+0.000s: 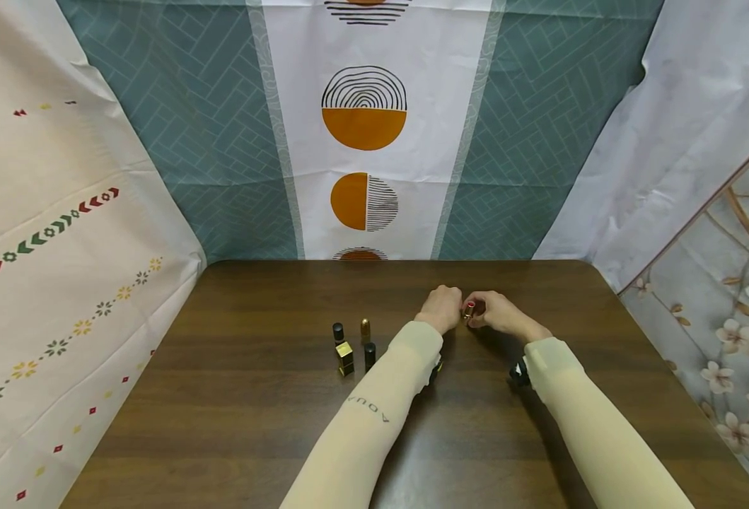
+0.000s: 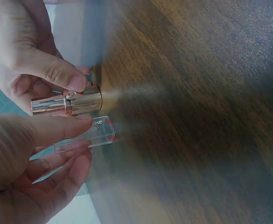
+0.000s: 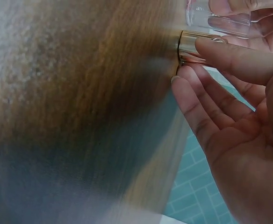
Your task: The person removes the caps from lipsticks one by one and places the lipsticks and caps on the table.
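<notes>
Both hands are close together over the right half of the brown table in the head view. My right hand pinches a shiny rose-gold lipstick tube between thumb and fingers; a red tip shows at its top in the head view. Beside it, my left hand holds a clear plastic lipstick cap with small lettering, thumb on one side and fingers beneath. Cap and tube lie side by side, apart from each other. The tube's base is at or just above the tabletop; I cannot tell whether it touches.
Left of the hands stand a short black cylinder, a gold bullet-shaped tube, a gold square-sided case and a taller black tube. The left forearm passes close by them. Patterned cloth hangs behind the table.
</notes>
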`<act>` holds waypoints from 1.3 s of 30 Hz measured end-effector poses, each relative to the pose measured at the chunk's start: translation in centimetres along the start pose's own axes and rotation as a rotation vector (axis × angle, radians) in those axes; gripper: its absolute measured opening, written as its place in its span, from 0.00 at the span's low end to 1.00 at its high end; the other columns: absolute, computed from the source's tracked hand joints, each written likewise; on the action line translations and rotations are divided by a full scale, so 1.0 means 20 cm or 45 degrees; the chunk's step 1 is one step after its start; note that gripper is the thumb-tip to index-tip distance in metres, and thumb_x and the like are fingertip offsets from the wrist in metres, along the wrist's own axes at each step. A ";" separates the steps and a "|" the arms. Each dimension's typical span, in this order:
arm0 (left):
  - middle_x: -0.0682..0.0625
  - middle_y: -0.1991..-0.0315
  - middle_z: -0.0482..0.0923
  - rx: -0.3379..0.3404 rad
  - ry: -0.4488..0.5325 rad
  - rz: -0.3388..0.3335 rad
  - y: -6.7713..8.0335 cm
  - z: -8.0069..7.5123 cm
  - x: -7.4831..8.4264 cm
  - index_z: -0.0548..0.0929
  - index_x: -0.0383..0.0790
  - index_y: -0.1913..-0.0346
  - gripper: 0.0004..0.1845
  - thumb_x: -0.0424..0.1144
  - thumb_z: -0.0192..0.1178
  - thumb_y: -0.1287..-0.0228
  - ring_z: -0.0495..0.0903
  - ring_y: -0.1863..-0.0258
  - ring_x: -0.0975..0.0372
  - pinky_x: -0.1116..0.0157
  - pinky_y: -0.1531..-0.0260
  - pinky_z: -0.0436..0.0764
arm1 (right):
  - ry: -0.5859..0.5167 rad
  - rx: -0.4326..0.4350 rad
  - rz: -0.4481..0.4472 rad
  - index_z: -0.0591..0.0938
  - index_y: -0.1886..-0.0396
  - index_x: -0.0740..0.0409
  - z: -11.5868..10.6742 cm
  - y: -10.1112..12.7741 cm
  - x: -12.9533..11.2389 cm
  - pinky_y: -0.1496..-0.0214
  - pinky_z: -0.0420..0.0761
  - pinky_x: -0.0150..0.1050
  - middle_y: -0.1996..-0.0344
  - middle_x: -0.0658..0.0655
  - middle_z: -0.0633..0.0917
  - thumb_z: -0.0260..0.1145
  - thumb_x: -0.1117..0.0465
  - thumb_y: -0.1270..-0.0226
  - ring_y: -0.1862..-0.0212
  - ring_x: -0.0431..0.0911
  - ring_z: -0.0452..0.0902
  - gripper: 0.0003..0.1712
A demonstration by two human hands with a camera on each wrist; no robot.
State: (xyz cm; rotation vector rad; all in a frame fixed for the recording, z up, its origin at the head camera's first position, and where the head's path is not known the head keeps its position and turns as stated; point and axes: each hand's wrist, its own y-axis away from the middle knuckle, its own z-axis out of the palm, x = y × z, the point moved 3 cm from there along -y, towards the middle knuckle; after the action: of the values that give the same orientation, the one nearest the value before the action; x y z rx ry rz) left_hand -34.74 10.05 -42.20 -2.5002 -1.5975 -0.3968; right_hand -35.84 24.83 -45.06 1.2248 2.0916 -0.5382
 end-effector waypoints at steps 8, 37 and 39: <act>0.50 0.64 0.86 0.006 -0.049 -0.010 0.00 0.00 0.00 0.84 0.43 0.69 0.10 0.31 0.62 0.27 0.84 0.66 0.61 0.66 0.67 0.79 | 0.019 -0.001 0.007 0.84 0.56 0.70 0.01 0.00 -0.01 0.64 0.80 0.34 0.68 0.59 0.87 0.74 0.78 0.45 0.66 0.43 0.81 0.16; 0.48 0.34 0.79 -0.193 0.319 -0.043 0.15 -0.34 -0.10 0.80 0.44 0.32 0.24 0.44 0.67 0.27 0.79 0.37 0.53 0.54 0.41 0.80 | -0.033 -0.061 -0.004 0.74 0.34 0.72 -0.10 0.03 -0.13 0.39 0.78 0.58 0.44 0.71 0.82 0.72 0.64 0.30 0.41 0.63 0.79 0.30; 0.49 0.35 0.79 -0.174 0.324 -0.027 0.16 -0.36 -0.12 0.81 0.45 0.33 0.22 0.45 0.65 0.26 0.79 0.37 0.53 0.53 0.41 0.80 | -0.026 -0.041 -0.002 0.74 0.33 0.70 -0.12 0.03 -0.16 0.38 0.76 0.60 0.43 0.72 0.82 0.72 0.63 0.29 0.40 0.63 0.78 0.30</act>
State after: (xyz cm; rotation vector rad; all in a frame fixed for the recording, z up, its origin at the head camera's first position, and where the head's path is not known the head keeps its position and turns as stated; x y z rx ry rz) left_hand -33.94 4.68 -36.03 -2.4096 -1.5443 -0.8171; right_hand -34.96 24.73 -41.16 1.1945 2.0769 -0.5137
